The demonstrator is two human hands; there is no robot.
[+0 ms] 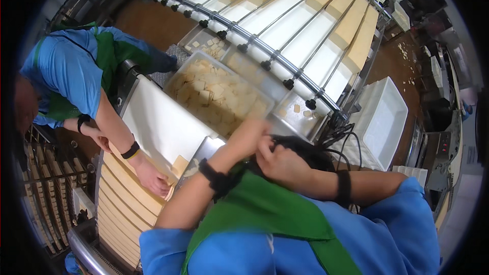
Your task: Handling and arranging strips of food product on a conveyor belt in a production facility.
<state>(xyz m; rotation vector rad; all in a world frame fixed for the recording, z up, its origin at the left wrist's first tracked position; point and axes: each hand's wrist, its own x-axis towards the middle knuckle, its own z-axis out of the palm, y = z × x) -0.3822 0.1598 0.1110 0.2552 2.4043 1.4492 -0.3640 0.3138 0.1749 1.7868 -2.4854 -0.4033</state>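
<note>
Centre frame: blurred left hand [254, 133] and right hand [285, 165] close together, grip indeterminable; tub [267, 103] beside belt [285, 35] presumably catches pale offcuts [206, 89].

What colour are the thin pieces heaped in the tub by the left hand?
The pieces are pale cream with some tan, clearest in the head view.
</note>
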